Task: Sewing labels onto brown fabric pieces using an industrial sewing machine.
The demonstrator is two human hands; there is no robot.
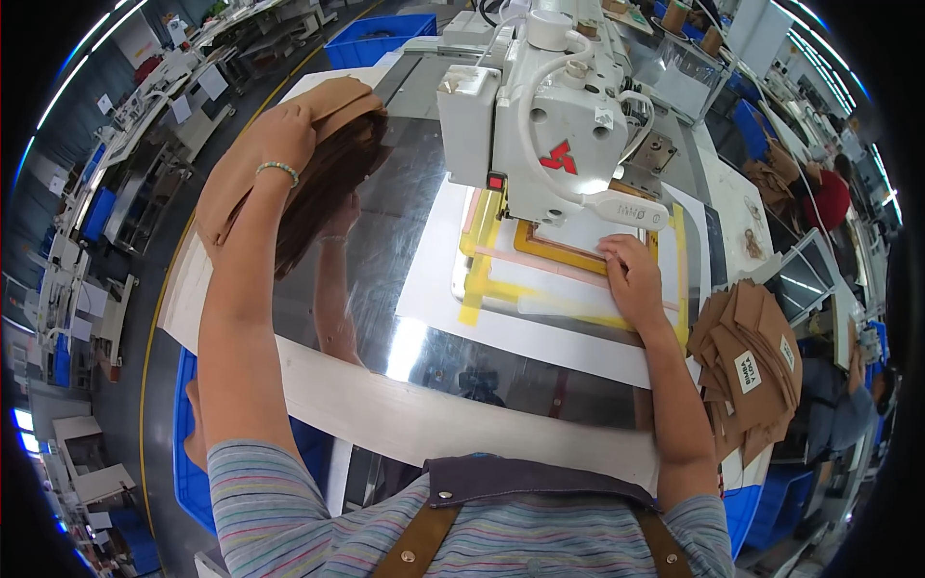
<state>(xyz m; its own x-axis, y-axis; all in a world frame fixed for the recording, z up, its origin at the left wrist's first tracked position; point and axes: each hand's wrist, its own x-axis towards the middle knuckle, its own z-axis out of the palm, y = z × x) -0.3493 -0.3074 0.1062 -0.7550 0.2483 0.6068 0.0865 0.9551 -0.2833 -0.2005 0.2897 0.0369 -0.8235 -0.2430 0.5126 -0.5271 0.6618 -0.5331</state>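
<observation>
Dark purple apron bib (540, 482) nearest. Left hand (288, 140): fingers half-bent over brown flat-piece stack (236, 178), left on glossy grey table (419, 193). Right hand (634, 279): fingers loosely curled at yellow rectangular frame (564, 264). Grips unclear. Likely picking; next probably calls for separating one.

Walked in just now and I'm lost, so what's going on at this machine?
A person is working at a white sewing machine. Their left hand rests on a thick stack of brown pieces at the left of the table. Their right hand is at the yellow frame under the machine's head, fingers at its near right side. To the right lies another pile of brown pieces, some with white labels.
</observation>
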